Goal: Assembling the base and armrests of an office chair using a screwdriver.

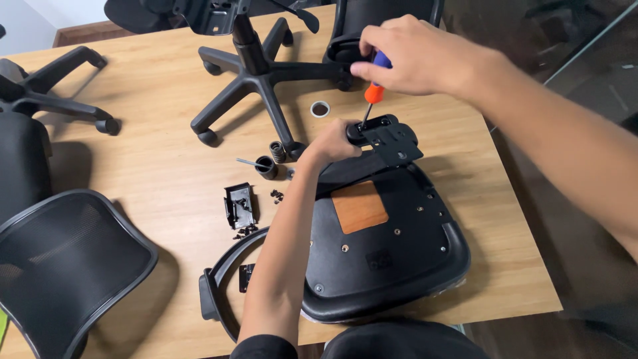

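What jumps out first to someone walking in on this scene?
At centre, the right hand drives an orange-and-blue screwdriver into a black bracket on an upturned chair seat, while the left hand steadies it. Behind, a five-legged wheeled base lies on the wooden table.

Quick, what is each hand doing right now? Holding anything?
Left hand: closed on the black metal bracket at the edge of the upturned seat.
Right hand: closed around the screwdriver, tip down on the bracket.
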